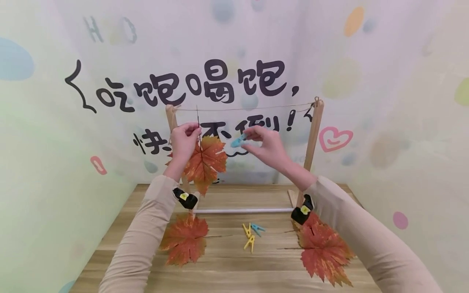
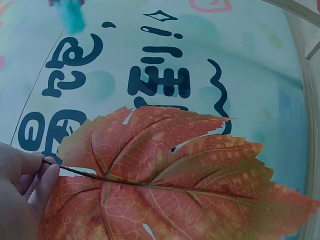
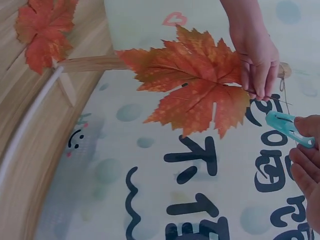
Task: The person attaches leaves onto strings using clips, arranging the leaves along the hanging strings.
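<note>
My left hand (image 1: 185, 140) pinches the dark stem of an orange-red artificial maple leaf (image 1: 206, 160) between thumb and fingers. The leaf hangs tip down, and its stem top reaches the thin string (image 1: 234, 109) strung across a wooden frame. To the right, my right hand (image 1: 266, 144) pinches a light blue clothespin (image 1: 239, 140) a little below the string, apart from the leaf. In the right wrist view the clothespin (image 3: 290, 128) points toward the stem held by the left hand (image 3: 259, 65). The left wrist view shows the leaf (image 2: 175, 175) broadly, its stem between my fingertips.
The frame has two wooden posts (image 1: 312, 138) and a white crossbar (image 1: 243, 211). On the wooden table (image 1: 234, 272) lie two yellow clothespins (image 1: 249, 243) and a blue one (image 1: 258, 229). A leaf (image 1: 187, 240) lies at the left, more leaves (image 1: 324, 252) at the right.
</note>
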{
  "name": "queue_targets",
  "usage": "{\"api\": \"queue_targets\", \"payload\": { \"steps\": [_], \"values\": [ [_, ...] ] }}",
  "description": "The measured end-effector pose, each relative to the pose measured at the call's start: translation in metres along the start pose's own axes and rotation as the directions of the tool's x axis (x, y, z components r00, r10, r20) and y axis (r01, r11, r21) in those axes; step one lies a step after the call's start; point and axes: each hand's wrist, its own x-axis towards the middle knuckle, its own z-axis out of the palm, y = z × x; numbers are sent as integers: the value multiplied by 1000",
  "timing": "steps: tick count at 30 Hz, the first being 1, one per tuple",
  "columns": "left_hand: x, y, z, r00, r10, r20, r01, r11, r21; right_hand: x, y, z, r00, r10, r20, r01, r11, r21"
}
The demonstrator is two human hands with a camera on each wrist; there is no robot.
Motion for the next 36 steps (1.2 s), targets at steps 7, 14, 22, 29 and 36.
{"api": "queue_targets", "payload": {
  "steps": [7, 14, 22, 29, 36],
  "values": [
    [1, -2, 3, 999, 0, -36, 1, 1000, 7, 24, -5, -1, 998, 35, -46, -35, 999, -5],
    [2, -2, 1, 999, 0, -39, 0, 1000, -5, 40, -14, 3, 998, 53, -34, -53, 999, 12],
    [3, -1, 0, 999, -3, -41, 3, 1000, -12, 60, -24, 8, 996, 86, -23, -85, 996, 31],
    [1, -3, 2, 1000, -13, -22, 13, 1000, 9, 69, -23, 13, 989, 127, -79, -121, 989, 80],
    [5, -1, 2, 999, 11, -48, -10, 1000, 2, 89, -27, 24, 972, 152, -177, -129, 982, 136]
  ]
}}
